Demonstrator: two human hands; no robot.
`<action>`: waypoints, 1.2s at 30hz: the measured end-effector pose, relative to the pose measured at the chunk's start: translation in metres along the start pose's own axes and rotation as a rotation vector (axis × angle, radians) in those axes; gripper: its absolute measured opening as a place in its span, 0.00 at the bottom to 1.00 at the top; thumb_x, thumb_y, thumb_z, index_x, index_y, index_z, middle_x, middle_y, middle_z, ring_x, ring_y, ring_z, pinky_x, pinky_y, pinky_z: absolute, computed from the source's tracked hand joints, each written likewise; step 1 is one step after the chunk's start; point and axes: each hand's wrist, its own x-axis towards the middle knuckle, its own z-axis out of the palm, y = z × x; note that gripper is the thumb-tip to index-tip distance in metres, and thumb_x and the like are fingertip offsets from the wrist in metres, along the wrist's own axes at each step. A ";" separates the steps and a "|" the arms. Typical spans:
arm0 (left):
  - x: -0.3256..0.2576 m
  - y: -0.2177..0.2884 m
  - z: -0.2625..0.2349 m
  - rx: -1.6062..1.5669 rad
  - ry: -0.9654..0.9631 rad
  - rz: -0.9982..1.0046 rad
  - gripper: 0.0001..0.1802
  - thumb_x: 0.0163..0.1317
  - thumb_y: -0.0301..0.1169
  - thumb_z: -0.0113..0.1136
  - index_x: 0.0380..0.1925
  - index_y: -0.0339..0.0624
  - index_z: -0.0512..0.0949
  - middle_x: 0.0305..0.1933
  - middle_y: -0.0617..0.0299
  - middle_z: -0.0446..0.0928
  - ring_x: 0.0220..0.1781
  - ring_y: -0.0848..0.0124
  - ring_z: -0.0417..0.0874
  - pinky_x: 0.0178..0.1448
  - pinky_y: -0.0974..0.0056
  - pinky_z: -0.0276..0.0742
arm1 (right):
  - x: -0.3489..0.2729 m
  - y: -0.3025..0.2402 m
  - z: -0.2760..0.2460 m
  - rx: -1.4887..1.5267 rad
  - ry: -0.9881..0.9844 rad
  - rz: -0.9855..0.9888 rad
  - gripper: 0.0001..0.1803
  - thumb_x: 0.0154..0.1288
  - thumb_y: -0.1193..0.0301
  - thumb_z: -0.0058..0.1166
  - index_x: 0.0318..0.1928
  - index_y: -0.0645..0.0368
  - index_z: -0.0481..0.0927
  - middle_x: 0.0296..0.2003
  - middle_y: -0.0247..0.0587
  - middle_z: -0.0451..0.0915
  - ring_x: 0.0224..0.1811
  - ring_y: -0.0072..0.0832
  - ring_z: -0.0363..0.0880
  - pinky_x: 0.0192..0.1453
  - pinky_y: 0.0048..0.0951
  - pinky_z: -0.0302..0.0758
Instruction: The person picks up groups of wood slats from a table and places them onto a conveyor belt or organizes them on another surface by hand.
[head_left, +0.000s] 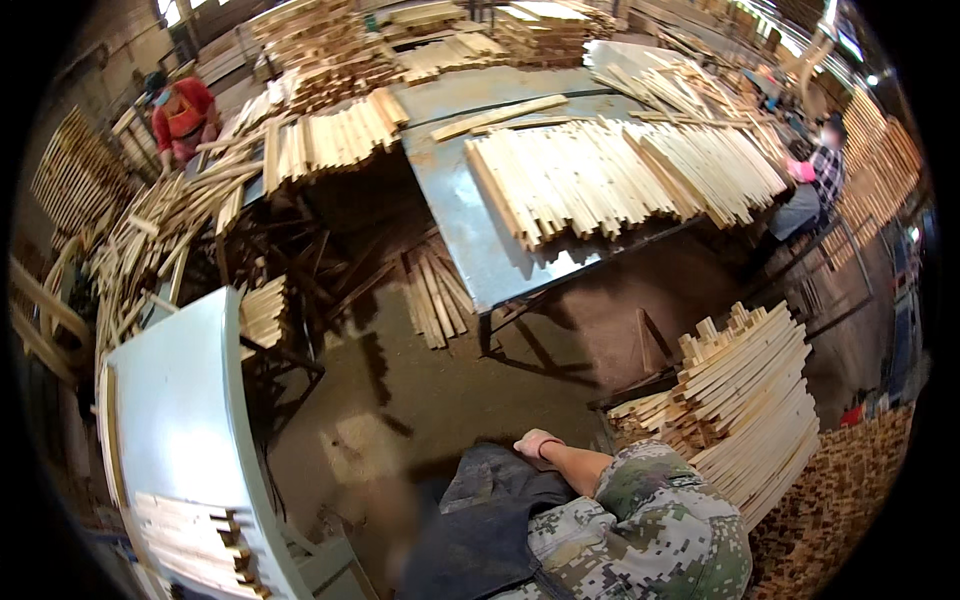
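Observation:
My right hand (535, 443) is curled into a fist at the bottom centre, with a dark band on its wrist. It rests on the top edge of a dark cloth (490, 520) that lies over my lap. I see nothing inside the fist. The bare forearm runs back into a camouflage sleeve (650, 525). My left hand is out of the picture. Nearest on the right is a tilted stack of pale wooden slats (750, 400), a short way from the fist.
A grey metal table (460, 220) ahead carries rows of wooden slats (610, 175). A white curved panel (180, 420) stands at the left. Loose slats (435, 295) lie on the dirt floor. A person in red (182, 115) works far left, another in plaid (820, 175) far right.

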 end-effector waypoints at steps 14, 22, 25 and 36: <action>0.057 0.222 0.110 0.484 -0.149 0.174 0.12 0.70 0.39 0.61 0.37 0.41 0.81 0.36 0.52 0.87 0.42 0.54 0.89 0.44 0.49 0.81 | 0.023 0.007 -0.054 0.289 0.088 0.081 0.30 0.72 0.49 0.51 0.56 0.63 0.87 0.59 0.57 0.85 0.63 0.53 0.82 0.65 0.46 0.76; 0.141 0.309 0.131 1.030 -0.313 0.667 0.15 0.67 0.44 0.59 0.36 0.43 0.79 0.38 0.44 0.84 0.43 0.42 0.84 0.47 0.43 0.77 | 0.006 -0.006 -0.084 0.563 0.144 0.470 0.29 0.70 0.49 0.55 0.54 0.63 0.88 0.55 0.57 0.87 0.58 0.48 0.86 0.60 0.45 0.79; 0.162 0.362 0.165 0.863 -0.355 0.450 0.22 0.67 0.48 0.58 0.24 0.42 0.77 0.30 0.55 0.80 0.32 0.55 0.79 0.40 0.49 0.74 | 0.046 -0.016 -0.109 0.459 0.146 0.363 0.28 0.70 0.51 0.52 0.53 0.63 0.87 0.53 0.60 0.87 0.57 0.52 0.86 0.59 0.47 0.79; 0.137 0.514 0.308 0.372 -0.366 0.074 0.15 0.67 0.44 0.64 0.25 0.54 0.74 0.23 0.70 0.73 0.22 0.73 0.72 0.25 0.65 0.63 | 0.182 -0.009 -0.265 -1.182 0.401 -0.337 0.10 0.73 0.61 0.50 0.33 0.45 0.78 0.27 0.30 0.80 0.41 0.27 0.83 0.43 0.34 0.77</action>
